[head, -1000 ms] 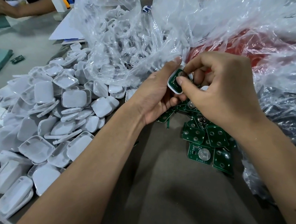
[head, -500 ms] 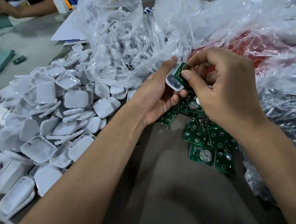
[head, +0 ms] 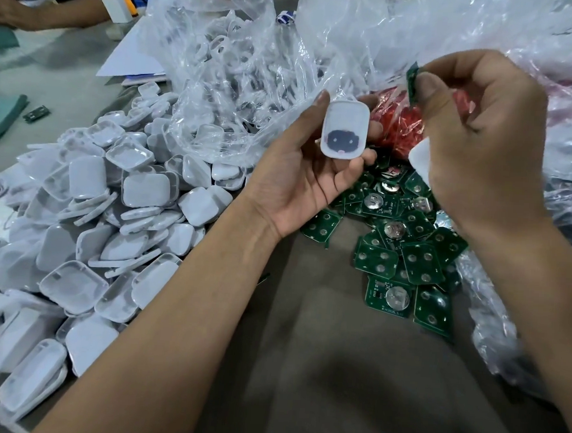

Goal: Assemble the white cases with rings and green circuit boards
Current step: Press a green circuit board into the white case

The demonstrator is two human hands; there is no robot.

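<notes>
Barely begun: left hand [head: 309, 171] gripping an empty white case [head: 344, 130], right hand [head: 476, 141] pinching a circuit board [head: 411, 81], piles unassembled.

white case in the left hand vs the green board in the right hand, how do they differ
The white case faces the camera flat, showing a dark patch; the green board is turned edge-on. The case rests between the left hand's thumb and fingers; the board is pinched by the right hand. Both are held off the table.

Green board [head: 411, 79] mostly behind right hand [head: 477, 137]
</notes>
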